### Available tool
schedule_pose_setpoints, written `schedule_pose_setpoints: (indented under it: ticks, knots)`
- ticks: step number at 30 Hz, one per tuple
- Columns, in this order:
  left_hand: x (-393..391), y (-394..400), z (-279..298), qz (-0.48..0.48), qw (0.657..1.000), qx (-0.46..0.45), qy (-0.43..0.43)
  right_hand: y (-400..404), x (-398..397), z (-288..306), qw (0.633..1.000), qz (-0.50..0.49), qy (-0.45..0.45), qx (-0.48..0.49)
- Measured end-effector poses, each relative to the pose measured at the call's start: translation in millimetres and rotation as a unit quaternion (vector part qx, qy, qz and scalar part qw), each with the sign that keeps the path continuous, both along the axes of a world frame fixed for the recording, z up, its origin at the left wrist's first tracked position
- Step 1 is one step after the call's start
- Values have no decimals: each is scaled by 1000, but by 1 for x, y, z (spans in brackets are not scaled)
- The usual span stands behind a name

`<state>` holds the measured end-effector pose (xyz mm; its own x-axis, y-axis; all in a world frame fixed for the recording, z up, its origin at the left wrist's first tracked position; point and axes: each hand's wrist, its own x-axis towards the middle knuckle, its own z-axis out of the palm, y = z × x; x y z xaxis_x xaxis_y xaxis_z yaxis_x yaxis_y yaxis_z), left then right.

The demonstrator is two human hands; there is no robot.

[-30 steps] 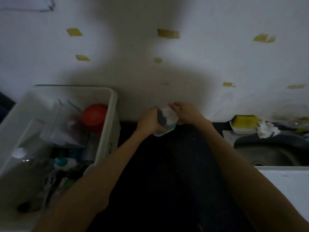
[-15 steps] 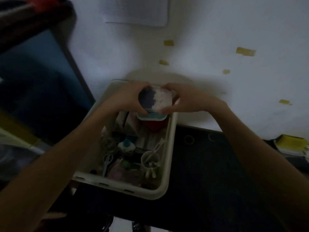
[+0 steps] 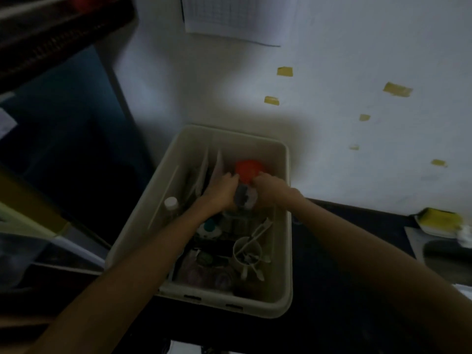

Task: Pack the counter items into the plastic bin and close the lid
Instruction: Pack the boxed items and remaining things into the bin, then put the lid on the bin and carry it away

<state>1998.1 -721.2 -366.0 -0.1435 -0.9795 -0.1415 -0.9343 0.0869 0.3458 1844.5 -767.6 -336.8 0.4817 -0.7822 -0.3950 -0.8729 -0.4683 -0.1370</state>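
While both hands reach into the plastic bin (image 3: 287, 226) | left hand (image 3: 222, 194) and right hand (image 3: 268, 191) grip a small container (image 3: 245, 198), fingers curled round it (blurred) | beside red lid (image 3: 247, 169)

One plastic bin (image 3: 288, 226) – inside it one red lid (image 3: 247, 170), one white-capped bottle (image 3: 170, 203), one teal-capped bottle (image 3: 210, 225) and one cup (image 3: 245, 249) of utensils. Six yellow tape scraps – the nearest (image 3: 284, 71) – on the wall, one paper sheet (image 3: 229, 16), one yellow sponge (image 3: 438, 219). Two hands – left (image 3: 221, 192), right (image 3: 268, 189).

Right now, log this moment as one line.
left hand + right hand: holding container | inside bin | lid: unseen
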Motion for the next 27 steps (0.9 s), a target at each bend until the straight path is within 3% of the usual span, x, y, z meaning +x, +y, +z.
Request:
schedule_pose_setpoints:
  ticks: [9,17,19,22,25,27]
  knots:
    - [-16,-7,-52,-7,989,-56,-135,14,9,-25,996,-12,80,-38]
    - [-22,-1,-55,1,983,-53,-176,15,10,-32,997,-29,76,1]
    - [-17,2,-52,-4,987,-55,-153,17,8,-27,998,-44,47,-1]
    - [-9,12,-28,28,998,-46,-42,25,-4,-4,997,-61,-36,-26]
    - [-8,30,11,44,994,-58,84,49,-40,24,963,-71,-235,-111]
    - [-20,50,40,37,982,-82,167,76,-72,41,927,-98,-345,-107]
